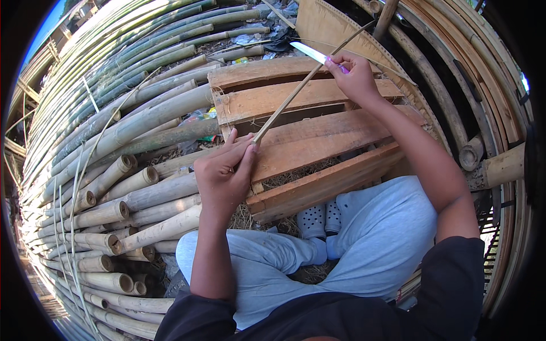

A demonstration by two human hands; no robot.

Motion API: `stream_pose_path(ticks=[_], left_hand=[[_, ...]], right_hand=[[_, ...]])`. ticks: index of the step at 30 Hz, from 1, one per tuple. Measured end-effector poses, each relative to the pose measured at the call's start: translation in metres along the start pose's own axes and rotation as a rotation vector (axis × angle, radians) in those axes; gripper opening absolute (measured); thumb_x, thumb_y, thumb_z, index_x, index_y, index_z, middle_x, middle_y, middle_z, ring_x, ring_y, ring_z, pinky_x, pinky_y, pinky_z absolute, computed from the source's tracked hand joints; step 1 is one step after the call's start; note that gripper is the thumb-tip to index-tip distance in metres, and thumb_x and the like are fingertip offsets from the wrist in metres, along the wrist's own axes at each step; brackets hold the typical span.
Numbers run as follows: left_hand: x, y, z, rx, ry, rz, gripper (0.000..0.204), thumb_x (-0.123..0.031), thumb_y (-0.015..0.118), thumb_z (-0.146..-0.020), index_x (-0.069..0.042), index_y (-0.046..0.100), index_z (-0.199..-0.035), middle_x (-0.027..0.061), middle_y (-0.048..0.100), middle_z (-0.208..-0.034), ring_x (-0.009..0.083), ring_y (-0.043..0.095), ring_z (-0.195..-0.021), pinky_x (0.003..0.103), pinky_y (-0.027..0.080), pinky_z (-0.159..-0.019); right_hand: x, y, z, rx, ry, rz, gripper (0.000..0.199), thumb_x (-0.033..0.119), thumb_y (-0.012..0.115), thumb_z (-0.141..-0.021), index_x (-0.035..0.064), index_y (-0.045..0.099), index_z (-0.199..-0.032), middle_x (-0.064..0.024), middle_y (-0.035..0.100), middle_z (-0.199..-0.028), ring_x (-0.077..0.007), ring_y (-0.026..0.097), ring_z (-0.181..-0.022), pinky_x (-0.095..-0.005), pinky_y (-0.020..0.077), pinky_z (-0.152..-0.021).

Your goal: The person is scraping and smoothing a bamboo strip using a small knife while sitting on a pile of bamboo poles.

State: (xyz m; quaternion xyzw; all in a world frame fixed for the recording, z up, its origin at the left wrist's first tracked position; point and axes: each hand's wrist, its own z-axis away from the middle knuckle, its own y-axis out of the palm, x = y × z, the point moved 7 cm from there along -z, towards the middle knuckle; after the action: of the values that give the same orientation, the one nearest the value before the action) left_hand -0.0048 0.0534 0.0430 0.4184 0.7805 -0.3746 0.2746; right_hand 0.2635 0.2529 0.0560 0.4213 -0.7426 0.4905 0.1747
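Note:
My left hand [222,173] is closed on the lower end of a long, thin bamboo strip [291,99]. From there the strip slants up and to the right, over a wooden slatted crate [335,135], toward the far edge. In my right hand [357,80] is a knife [309,52] with a purple handle and a pale blade pointing up and left. The knife crosses the strip near its upper half, beside my right fingers. Whether the blade's edge touches the strip cannot be made out.
Many bamboo poles [153,116] lie stacked on the left, their cut ends toward me. Loose thin strips [74,227] rest across them. Bits of plastic litter [250,40] lie beyond the crate. A curved woven panel [335,25] and more poles [426,62] stand at the right.

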Motion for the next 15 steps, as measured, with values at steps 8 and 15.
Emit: stream_pose_path(ticks=[8,15], left_hand=[[-0.002,-0.001,-0.003,-0.008,-0.002,-0.016,0.012,-0.001,0.069,-0.089,0.002,0.076,-0.099,0.0189,0.076,-0.094,0.0307,0.074,-0.098,0.045,0.052,-0.104],[0.0,-0.001,-0.001,-0.004,-0.016,-0.026,0.013,-0.003,0.07,-0.088,0.001,0.076,-0.099,0.0191,0.075,-0.094,0.0313,0.073,-0.098,0.044,0.052,-0.104]], right_hand=[[-0.011,0.003,-0.007,0.0,0.033,-0.059,0.017,0.018,0.072,-0.092,0.001,0.07,-0.089,-0.0035,0.067,-0.076,-0.0072,0.057,-0.068,-0.0269,0.0462,-0.063],[0.002,0.007,-0.006,0.112,0.081,-0.108,0.016,0.016,0.07,-0.095,-0.0001,0.069,-0.091,-0.0021,0.066,-0.075,-0.0047,0.056,-0.069,-0.0245,0.0446,-0.062]])
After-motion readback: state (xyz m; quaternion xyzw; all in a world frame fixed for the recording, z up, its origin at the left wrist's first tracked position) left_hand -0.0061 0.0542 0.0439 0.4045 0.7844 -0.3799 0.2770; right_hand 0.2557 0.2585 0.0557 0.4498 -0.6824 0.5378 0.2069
